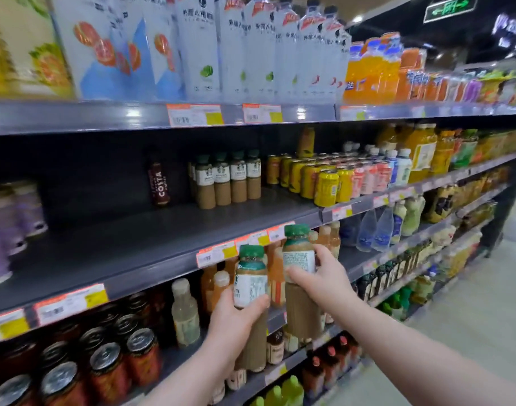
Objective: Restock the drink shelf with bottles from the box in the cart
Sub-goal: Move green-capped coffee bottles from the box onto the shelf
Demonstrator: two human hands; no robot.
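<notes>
My left hand [232,320] grips a green-capped coffee bottle [251,276] with a white label, held upright below the front edge of the middle shelf [128,238]. My right hand [324,276] holds a second, matching coffee bottle [299,256] a little higher and to the right. Several bottles of the same kind [227,178] stand in a row at the back of that dark shelf, with one dark Costa bottle [159,183] to their left. The box and cart are out of view.
Yellow and pink cans [327,180] crowd the shelf right of the coffee row. Purple bottles [5,227] stand at far left. Large white bottles [251,51] fill the shelf above. Dark cans [104,364] and juice bottles sit below. The aisle floor [470,312] lies to the right.
</notes>
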